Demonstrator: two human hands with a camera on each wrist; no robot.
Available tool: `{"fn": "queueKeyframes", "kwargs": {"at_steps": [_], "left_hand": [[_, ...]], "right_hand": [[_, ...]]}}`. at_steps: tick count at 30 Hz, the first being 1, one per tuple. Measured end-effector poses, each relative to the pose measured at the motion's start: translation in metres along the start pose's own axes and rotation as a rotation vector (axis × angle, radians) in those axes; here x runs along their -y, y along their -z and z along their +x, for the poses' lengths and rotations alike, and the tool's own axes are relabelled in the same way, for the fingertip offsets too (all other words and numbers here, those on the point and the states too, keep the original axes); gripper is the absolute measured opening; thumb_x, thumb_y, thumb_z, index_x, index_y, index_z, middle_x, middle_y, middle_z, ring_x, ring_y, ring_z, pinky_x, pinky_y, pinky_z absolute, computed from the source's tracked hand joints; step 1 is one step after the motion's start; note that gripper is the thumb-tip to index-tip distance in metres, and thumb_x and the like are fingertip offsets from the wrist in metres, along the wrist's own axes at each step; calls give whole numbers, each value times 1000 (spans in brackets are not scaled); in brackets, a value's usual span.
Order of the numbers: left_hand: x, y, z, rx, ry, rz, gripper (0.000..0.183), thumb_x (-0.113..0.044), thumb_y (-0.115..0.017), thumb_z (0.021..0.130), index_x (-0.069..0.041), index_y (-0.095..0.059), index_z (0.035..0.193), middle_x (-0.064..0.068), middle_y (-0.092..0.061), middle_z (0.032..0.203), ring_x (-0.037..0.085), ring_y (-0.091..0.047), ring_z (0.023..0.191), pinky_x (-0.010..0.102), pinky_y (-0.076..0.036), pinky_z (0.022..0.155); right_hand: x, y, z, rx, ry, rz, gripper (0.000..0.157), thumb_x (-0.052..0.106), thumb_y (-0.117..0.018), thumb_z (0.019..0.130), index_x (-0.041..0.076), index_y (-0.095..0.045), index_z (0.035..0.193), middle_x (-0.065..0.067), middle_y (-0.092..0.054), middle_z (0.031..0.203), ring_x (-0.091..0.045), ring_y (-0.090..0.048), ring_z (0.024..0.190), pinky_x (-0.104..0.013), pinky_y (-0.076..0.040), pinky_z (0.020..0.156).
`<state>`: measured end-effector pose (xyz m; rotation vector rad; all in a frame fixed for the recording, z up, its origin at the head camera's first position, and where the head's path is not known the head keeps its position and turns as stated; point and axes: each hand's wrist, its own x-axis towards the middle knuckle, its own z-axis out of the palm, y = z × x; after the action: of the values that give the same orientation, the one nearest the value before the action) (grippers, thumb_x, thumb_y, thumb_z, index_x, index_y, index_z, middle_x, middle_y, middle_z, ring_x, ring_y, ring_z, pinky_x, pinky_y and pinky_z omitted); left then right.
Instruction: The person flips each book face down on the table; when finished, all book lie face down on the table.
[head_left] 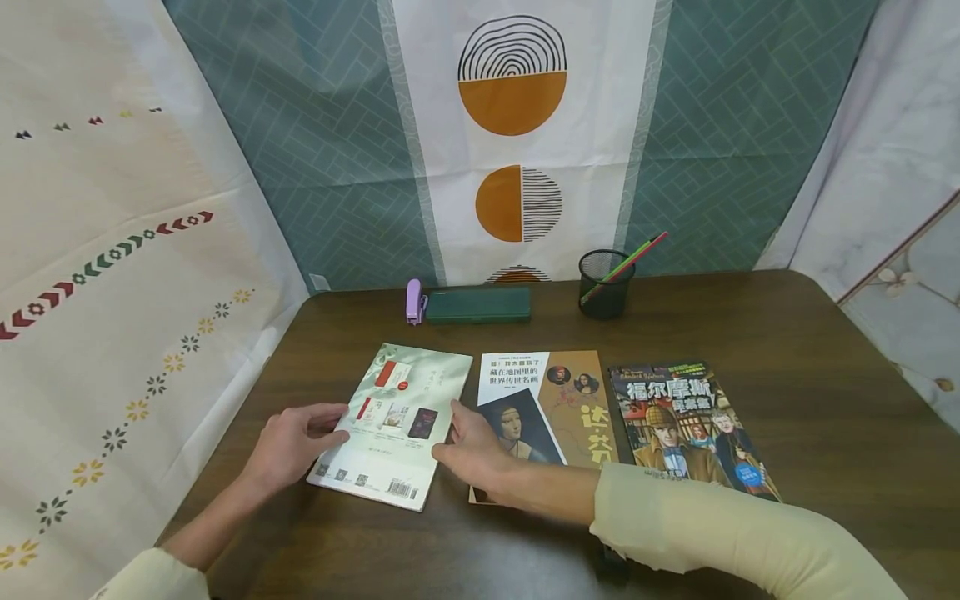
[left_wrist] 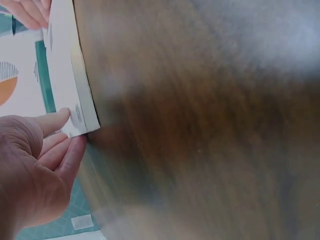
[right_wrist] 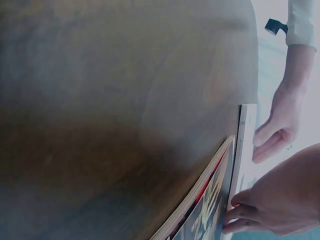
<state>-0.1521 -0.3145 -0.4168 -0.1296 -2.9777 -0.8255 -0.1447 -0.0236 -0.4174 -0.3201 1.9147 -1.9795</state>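
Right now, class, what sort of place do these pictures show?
Probably a desk for reading or study: it has books, a purple stapler and a mesh pencil cup.

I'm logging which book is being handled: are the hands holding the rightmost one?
No, the left hand and right hand hold the leftmost, pale green book at opposite sides.

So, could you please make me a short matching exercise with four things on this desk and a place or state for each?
1. Magazine
2. Stapler
3. Mesh cup
4. Comic book

A. Just left of the green case
B. Lying just right of the portrait book
C. Gripped by the left hand and right hand
D. Holding pencils

Pairs: 1-C, 2-A, 3-D, 4-B
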Motion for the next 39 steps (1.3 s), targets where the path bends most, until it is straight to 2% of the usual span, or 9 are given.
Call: {"fn": "queueKeyframes", "kwargs": {"at_steps": [5,8,14,19,23,29,39], "left_hand": [[0,-2,-5,-25,-21,-16,39,-8,-84,91,-2,-75,129,13,-80,109,23,-78,92,34,-58,77],[0,-3,-5,-34,-23,-15,40,-7,-84,91,-3,-75,129,11,-79,108,22,-77,91,37,-59,79],[2,-4,1,-18,-17,-32,48,-8,-82,93,2,-67,138,21,-74,125,32,-76,104,49,-61,88],[7,-5,8,23,-9,-39,51,-8,-80,95,3,-63,143,24,-70,131,34,-73,104,46,-63,86],[11,-6,9,34,-22,-39,51,-4,-79,95,1,-63,144,20,-72,126,28,-72,100,42,-63,84],[7,-7,6,32,-44,-74,51,-3,-81,93,1,-65,142,17,-74,122,24,-72,97,34,-62,80],[1,-11,-1,35,-17,-92,53,-3,-83,92,2,-65,141,15,-74,117,23,-71,94,34,-63,79]], "right_hand": [[-2,6,3,-23,-29,-80,84,-13,-58,86,-15,-21,161,-30,-28,168,-43,-27,156,-48,-27,125],[-2,8,3,-30,-59,-146,84,-10,-63,89,-14,-22,162,-31,-28,168,-44,-31,154,-48,-32,123],[-4,9,2,-61,-56,-323,88,0,-79,90,-8,-29,162,-28,-38,164,-45,-43,148,-48,-46,114],[-6,6,2,-88,-44,-441,93,3,-85,86,-4,-33,163,-28,-48,157,-42,-52,141,-50,-51,106],[-8,3,2,-87,-25,-497,94,0,-85,84,-5,-33,162,-27,-46,159,-40,-49,145,-51,-48,109],[-11,1,3,-70,9,-527,89,-8,-78,86,-10,-31,161,-27,-22,171,-41,-34,154,-50,-38,120],[-12,4,5,-82,40,-554,88,-6,-76,83,-13,-32,159,-32,-22,169,-45,-38,150,-52,-38,119]]}}
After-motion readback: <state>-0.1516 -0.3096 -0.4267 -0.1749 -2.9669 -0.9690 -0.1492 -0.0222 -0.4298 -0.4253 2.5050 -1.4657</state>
